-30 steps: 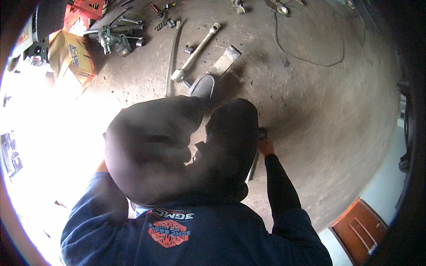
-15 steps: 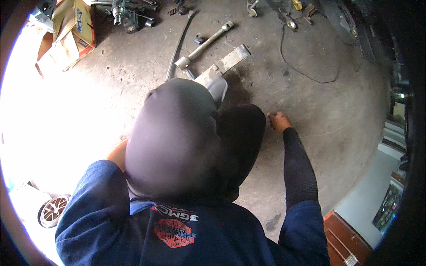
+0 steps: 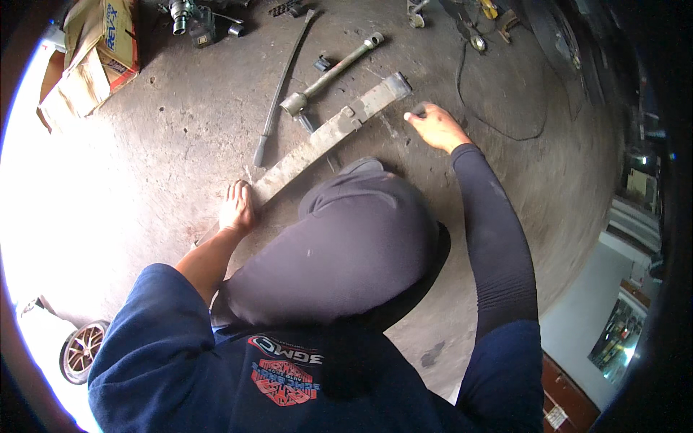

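A long, flat, greyish leaf spring point(image 3: 307, 150) with a clip partway along lies diagonally on the floor. My left hand point(image 3: 237, 207) is closed over its near left part, fingers together across the metal. My right hand point(image 3: 439, 127) is off the floor's tools, just right of the spring's far end. Its thumb and fingers are pinched together around something dark and small that I cannot make out. Beyond the spring lie a thick socket wrench point(image 3: 328, 78) and a long thin pry bar point(image 3: 281, 94). My bent leg point(image 3: 346, 245) is close to the spring's near side.
A torn cardboard box point(image 3: 101, 58) stands at the far left, beside a power tool point(image 3: 191, 22). A dark cable point(image 3: 469, 101) curves across the floor at the far right. A wheel point(image 3: 83, 352) is at the lower left, and a brown cabinet point(image 3: 567, 397) at the lower right.
My left hand has come into view from behind my leg, onto the leaf spring. My right hand has moved farther away, toward the spring's far end. My leg has shifted, uncovering more of the spring.
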The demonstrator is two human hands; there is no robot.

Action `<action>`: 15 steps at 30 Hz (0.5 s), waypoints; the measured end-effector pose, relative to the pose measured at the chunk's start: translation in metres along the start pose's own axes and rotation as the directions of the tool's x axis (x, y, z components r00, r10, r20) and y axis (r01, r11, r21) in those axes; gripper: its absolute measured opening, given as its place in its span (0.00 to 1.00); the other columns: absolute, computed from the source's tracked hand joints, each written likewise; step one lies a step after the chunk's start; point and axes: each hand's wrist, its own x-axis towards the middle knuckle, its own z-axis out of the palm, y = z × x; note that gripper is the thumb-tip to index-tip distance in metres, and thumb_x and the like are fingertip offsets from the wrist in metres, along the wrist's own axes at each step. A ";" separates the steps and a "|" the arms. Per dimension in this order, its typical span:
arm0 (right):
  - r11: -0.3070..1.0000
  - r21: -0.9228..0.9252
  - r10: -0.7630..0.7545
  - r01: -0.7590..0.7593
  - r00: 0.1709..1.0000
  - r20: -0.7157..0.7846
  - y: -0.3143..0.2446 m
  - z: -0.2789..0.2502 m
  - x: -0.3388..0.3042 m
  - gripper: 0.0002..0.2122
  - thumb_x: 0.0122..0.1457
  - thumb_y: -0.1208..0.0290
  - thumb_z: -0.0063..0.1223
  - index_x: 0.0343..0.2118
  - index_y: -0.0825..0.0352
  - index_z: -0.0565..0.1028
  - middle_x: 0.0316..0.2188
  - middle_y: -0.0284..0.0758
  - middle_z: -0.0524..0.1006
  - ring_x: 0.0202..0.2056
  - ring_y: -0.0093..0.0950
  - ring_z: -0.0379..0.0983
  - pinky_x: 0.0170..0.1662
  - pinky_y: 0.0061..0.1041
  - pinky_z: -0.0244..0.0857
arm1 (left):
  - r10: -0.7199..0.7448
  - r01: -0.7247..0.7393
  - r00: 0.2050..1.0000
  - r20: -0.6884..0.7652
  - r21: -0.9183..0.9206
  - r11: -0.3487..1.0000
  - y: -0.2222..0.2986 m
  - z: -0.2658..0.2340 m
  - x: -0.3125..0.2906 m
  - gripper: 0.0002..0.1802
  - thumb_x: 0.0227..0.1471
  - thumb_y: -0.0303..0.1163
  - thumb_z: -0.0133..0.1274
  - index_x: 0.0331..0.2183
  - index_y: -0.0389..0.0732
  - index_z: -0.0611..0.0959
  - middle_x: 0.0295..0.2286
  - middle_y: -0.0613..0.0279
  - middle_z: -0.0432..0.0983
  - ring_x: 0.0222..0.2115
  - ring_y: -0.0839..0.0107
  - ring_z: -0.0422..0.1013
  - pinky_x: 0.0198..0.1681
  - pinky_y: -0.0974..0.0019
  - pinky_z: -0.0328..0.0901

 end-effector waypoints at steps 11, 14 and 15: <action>0.965 0.261 -0.070 0.019 0.980 0.186 -0.094 0.056 0.134 0.26 0.65 0.49 0.55 0.38 0.77 0.81 0.33 0.50 0.84 0.38 0.39 0.84 0.49 0.37 0.75 | -0.166 0.170 0.983 0.077 -0.043 0.985 0.013 0.007 -0.015 0.30 0.52 0.27 0.50 0.58 0.34 0.71 0.58 0.45 0.67 0.58 0.47 0.66 0.62 0.53 0.63; 0.875 0.464 0.020 -0.135 0.969 0.245 -0.129 0.100 0.172 0.22 0.66 0.52 0.54 0.34 0.72 0.82 0.23 0.43 0.84 0.22 0.28 0.83 0.35 0.31 0.78 | -0.172 0.172 0.984 0.049 -0.012 0.985 0.012 0.017 -0.020 0.31 0.52 0.27 0.51 0.59 0.35 0.70 0.58 0.46 0.67 0.58 0.47 0.66 0.62 0.53 0.64; 0.928 0.360 0.007 -0.096 0.971 0.240 -0.140 0.110 0.188 0.22 0.67 0.52 0.54 0.37 0.73 0.80 0.24 0.41 0.82 0.21 0.28 0.81 0.29 0.29 0.77 | -0.154 0.152 0.988 -0.020 -0.052 0.987 0.014 0.021 -0.023 0.33 0.52 0.28 0.53 0.60 0.34 0.69 0.57 0.46 0.67 0.58 0.46 0.67 0.61 0.52 0.65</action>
